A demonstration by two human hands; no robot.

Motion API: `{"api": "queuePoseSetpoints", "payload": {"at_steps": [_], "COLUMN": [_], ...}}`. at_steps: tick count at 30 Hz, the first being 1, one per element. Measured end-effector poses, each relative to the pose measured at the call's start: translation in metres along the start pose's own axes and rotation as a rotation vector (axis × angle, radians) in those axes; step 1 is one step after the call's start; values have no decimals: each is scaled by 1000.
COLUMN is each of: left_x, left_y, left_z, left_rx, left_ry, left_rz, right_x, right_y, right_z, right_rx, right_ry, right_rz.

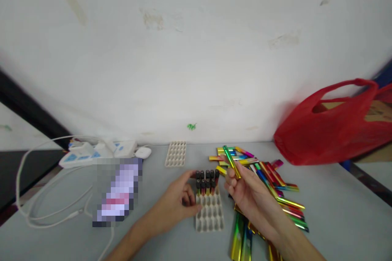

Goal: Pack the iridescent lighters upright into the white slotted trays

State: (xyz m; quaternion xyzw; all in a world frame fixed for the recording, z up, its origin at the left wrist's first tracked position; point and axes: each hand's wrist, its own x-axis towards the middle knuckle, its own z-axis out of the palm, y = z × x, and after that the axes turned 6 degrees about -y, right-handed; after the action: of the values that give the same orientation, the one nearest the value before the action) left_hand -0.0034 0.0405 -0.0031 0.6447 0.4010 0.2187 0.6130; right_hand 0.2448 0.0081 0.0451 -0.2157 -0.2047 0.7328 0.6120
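My right hand (pixel 245 191) holds a shiny green-to-yellow tube (pixel 232 162) tilted over the table, right of the pale tray. My left hand (pixel 179 200) is at the left side of the pale tray (pixel 210 214), its thumb at the edge and its fingers curled, with nothing seen in it. Several black-topped tubes (pixel 207 181) stand upright in the far rows of this tray; the nearer cups hold nothing. Many metallic, coloured tubes (pixel 271 175) lie in a loose pile behind, beside and partly under my right forearm.
A second pale tray (pixel 176 153) lies near the wall. At left are a white power strip (pixel 98 153), looping white cables and a blurred phone (pixel 119 193). A red bag (pixel 330 126) with cardboard inside stands at the back right. Wider shiny pieces (pixel 241 238) lie at the front.
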Motion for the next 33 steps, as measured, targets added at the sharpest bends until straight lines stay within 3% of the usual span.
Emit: {"api": "queuePoseSetpoints", "payload": {"at_steps": [5, 10, 15, 23, 33], "left_x": [-1, 0, -1, -1, -1], "left_y": [2, 4, 4, 3, 2], "left_z": [0, 0, 0, 0, 0], "left_rx": [-17, -18, -33, -10, -21], "left_ry": [8, -3, -6, -1, -2], "left_rz": [11, 2, -6, -2, 14], "right_x": [-4, -10, -12, -11, -9], "right_y": [-2, -5, -4, 3, 13], "right_z": [4, 9, 12, 11, 7], "right_rx": [-21, -49, -81, -67, -242], "right_ry": [-6, -162, -97, -234, -144], "right_rz": [26, 94, 131, 197, 247]}}
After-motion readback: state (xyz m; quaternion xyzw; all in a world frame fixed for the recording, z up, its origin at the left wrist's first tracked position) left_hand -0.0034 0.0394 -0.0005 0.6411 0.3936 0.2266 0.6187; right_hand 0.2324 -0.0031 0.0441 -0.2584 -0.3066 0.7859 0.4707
